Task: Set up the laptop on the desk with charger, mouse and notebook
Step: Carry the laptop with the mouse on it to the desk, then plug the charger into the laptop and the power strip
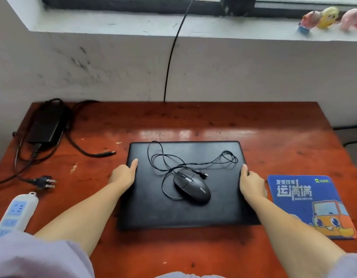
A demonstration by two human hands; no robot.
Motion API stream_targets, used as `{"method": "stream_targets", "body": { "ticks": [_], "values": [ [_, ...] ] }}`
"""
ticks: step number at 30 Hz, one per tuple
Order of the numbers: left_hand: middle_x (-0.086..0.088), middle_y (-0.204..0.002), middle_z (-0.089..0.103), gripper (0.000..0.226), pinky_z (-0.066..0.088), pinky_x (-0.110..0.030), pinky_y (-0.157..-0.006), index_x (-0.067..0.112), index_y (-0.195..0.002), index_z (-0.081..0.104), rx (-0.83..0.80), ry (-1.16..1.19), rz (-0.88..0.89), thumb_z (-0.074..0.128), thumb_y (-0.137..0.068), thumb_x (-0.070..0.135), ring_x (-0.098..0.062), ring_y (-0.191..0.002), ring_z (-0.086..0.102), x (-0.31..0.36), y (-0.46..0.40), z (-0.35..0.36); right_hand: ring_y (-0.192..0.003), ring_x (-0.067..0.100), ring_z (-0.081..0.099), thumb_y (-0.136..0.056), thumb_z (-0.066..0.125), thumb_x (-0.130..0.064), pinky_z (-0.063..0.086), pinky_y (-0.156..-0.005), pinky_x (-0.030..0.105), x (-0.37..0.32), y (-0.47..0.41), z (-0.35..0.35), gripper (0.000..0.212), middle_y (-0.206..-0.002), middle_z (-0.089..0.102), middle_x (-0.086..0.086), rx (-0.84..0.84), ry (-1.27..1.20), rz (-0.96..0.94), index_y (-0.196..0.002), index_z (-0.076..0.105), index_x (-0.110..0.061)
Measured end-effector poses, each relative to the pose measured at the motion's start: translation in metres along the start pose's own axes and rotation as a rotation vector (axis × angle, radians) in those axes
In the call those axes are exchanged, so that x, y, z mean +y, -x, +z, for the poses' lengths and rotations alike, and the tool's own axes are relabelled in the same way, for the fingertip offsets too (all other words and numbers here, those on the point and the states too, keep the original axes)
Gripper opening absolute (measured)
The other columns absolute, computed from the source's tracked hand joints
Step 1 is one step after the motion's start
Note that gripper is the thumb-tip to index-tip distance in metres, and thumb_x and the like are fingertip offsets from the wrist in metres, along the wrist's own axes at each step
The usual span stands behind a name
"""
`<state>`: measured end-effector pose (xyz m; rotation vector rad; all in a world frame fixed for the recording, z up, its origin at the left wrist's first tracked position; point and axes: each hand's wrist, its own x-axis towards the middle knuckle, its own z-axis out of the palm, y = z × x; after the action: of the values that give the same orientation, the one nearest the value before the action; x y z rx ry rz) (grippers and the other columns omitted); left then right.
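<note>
Cables first: the charger (45, 125) lies at the desk's (213, 121) far left corner, unplugged, above the power strip (16, 211). My left hand (123, 175) clamps the closed laptop's (185, 213) left edge, my right hand (252, 184) its right edge. It looks stiff and weighty, best gripped at both sides. The mouse (191, 185) rides loose on the lid and could slide. No containers or notebook show.

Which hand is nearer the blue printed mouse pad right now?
Right. The right hand grips the closed black laptop's right edge, just beside the blue printed mouse pad. The left hand is on the laptop's left edge, across the laptop from the pad.
</note>
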<state>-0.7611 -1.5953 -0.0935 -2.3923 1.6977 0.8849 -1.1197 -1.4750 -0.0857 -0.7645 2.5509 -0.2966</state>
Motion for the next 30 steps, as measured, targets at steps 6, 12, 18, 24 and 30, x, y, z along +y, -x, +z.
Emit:
{"method": "stream_targets", "body": {
  "ticks": [6,12,18,24,30],
  "values": [
    [-0.023,-0.105,0.065,0.069,0.041,-0.036,-0.073,0.003,-0.087,0.058,0.008,-0.120,0.044,0.021,-0.092,0.060,-0.037,-0.092,0.059,0.000,0.008,-0.001,-0.101,0.039,0.058,-0.096,0.017,-0.050,0.034,-0.072,0.038,0.002,-0.003,-0.002,0.064,-0.111,0.063,0.024,-0.034,0.134,-0.092,-0.106,0.060,-0.003],
    [-0.016,-0.089,0.069,0.072,0.048,-0.035,-0.074,0.007,-0.076,0.060,0.035,-0.327,0.127,0.014,-0.092,0.059,-0.034,-0.080,0.066,-0.001,0.012,-0.009,-0.097,0.034,0.060,-0.100,0.023,-0.027,0.044,-0.068,0.035,0.004,-0.014,-0.019,0.042,-0.109,0.064,0.017,-0.074,0.599,-0.384,-0.130,0.048,-0.010],
    [-0.021,-0.101,0.067,0.069,0.052,-0.036,-0.079,0.004,-0.106,0.057,-0.066,-0.276,0.088,0.016,-0.093,0.057,-0.034,-0.072,0.064,0.002,0.018,-0.011,-0.109,0.033,0.058,-0.100,0.018,-0.032,0.045,-0.086,0.039,-0.021,-0.014,-0.038,0.050,-0.123,0.059,0.017,-0.226,0.737,-0.377,-0.125,0.054,-0.008],
    [-0.015,-0.117,0.061,0.045,0.044,-0.035,-0.075,0.007,-0.112,0.050,-0.097,-0.321,0.169,0.033,-0.094,0.045,-0.033,-0.099,0.062,-0.012,0.041,-0.029,-0.099,0.028,0.065,-0.084,0.047,-0.010,0.048,-0.079,0.031,-0.102,-0.001,-0.054,0.026,-0.110,0.068,0.009,-0.029,0.847,-0.556,-0.100,0.068,-0.013],
    [-0.012,-0.111,0.065,0.035,0.045,-0.035,-0.079,0.012,-0.096,0.059,-0.042,-0.181,0.161,0.038,-0.093,0.040,-0.033,-0.101,0.060,-0.062,0.075,-0.048,-0.074,0.031,0.064,-0.086,0.043,-0.018,0.038,-0.060,0.026,-0.203,0.079,0.009,0.025,-0.084,0.070,0.013,-0.012,0.624,-1.025,-0.064,0.054,-0.013]
  ]
}}
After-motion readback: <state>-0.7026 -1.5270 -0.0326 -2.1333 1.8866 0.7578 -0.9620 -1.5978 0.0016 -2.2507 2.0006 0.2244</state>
